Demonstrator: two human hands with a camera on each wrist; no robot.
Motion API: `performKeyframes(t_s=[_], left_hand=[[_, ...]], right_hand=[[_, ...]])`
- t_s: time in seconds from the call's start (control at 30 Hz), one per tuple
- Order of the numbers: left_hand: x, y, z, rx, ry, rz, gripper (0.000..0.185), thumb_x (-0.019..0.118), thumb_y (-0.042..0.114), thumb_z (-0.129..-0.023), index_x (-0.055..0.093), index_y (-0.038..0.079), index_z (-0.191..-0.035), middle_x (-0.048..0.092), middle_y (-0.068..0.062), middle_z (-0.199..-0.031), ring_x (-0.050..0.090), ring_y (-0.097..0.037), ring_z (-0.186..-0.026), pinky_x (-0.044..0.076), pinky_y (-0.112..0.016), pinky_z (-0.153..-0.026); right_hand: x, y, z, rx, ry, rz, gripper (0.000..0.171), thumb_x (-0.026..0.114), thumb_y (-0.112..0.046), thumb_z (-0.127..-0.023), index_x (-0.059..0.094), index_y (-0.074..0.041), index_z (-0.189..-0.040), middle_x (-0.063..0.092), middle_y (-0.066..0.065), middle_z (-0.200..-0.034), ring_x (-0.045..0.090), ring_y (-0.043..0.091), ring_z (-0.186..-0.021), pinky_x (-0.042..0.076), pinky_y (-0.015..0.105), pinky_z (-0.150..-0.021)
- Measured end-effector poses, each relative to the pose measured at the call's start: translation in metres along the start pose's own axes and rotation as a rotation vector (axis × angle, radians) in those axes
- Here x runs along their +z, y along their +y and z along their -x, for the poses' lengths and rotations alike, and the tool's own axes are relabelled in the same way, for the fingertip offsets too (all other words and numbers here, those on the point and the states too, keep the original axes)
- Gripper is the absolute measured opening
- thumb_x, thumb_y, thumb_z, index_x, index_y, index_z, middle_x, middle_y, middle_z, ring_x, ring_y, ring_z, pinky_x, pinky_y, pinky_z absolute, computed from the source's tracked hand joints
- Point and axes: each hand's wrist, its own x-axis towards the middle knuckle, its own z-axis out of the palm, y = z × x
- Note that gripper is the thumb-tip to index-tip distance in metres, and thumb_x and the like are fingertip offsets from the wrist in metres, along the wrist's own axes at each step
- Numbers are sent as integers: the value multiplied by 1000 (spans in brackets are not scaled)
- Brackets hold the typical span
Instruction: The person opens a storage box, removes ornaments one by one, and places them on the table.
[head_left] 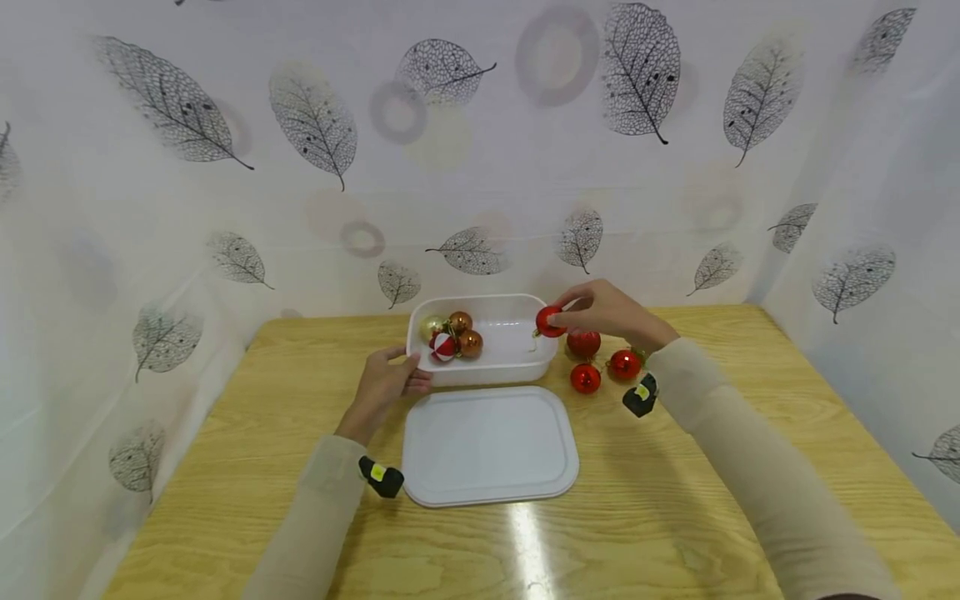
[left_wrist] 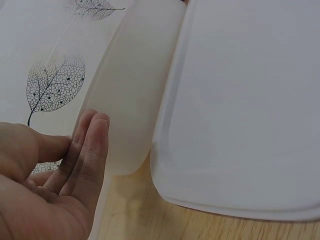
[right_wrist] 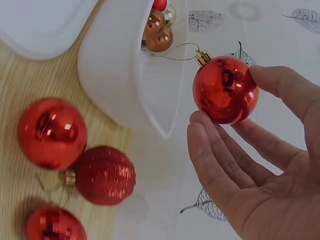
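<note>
A shiny red Christmas ball [right_wrist: 225, 90] with a gold cap and loop is pinched between the thumb and fingers of my right hand [head_left: 611, 315], at the right end of a white plastic box [head_left: 480, 377]. My left hand [head_left: 382, 379] grips the box at its front left corner, thumb on the rim and fingers along the outer wall [left_wrist: 130, 90]. Inside the box, at its left, lie a pale gold ball [head_left: 431, 327], a red and white ball [head_left: 443, 347] and two copper balls [head_left: 470, 343].
Three more red balls sit right of the box: a textured one [right_wrist: 105, 175], a smooth one [head_left: 586, 378] and a faceted one [head_left: 625, 364]. A white lid [head_left: 491, 446] lies flat in front of the box on the wooden table [head_left: 300, 400]. Behind hangs a leaf-print curtain [head_left: 480, 183].
</note>
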Motion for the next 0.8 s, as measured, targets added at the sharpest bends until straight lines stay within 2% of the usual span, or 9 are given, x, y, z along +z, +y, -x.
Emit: performKeyframes(t_s=[0.1, 0.23, 0.5, 0.73, 0.8], left_hand=[[0, -1, 0, 6, 1, 4, 50, 53, 13, -107, 37, -8, -150, 74, -16, -85, 74, -19, -71, 65, -31, -73], [1, -1, 0, 11, 4, 0, 49, 52, 13, -107, 38, -9, -149, 74, -14, -83, 74, -19, -72, 65, -29, -71], [1, -2, 0, 22, -7, 16, 47, 52, 10, -107, 39, -11, -147, 73, -12, -78, 73, -18, -68, 65, -28, -69], [1, -1, 0, 18, -5, 17, 48, 52, 11, -107, 39, -10, -148, 73, -13, -81, 73, -18, -69, 65, -28, -70], [1, -1, 1, 17, -7, 19, 48, 52, 11, -107, 39, -9, -148, 73, -14, -82, 74, -19, -71, 65, -28, -71]], right_hand=[[-9, 8, 8, -5, 4, -4, 43, 72, -33, -95, 66, -2, -125, 71, 15, -115, 68, 34, -100, 58, 50, -97], [-18, 18, 18, 9, 14, -12, 47, 72, -33, -95, 64, 0, -128, 70, 19, -118, 70, 34, -97, 62, 43, -90], [-38, 34, 41, 37, 35, 2, 50, 72, -36, -96, 63, -1, -130, 71, 17, -116, 70, 22, -90, 61, 37, -86], [-47, 48, 58, 69, 24, 12, 55, 71, -37, -96, 59, 1, -134, 67, 21, -123, 71, 23, -93, 58, 46, -94], [-48, 53, 61, 79, 23, 21, 56, 71, -38, -96, 59, 2, -134, 66, 22, -126, 71, 23, -92, 59, 44, -92]])
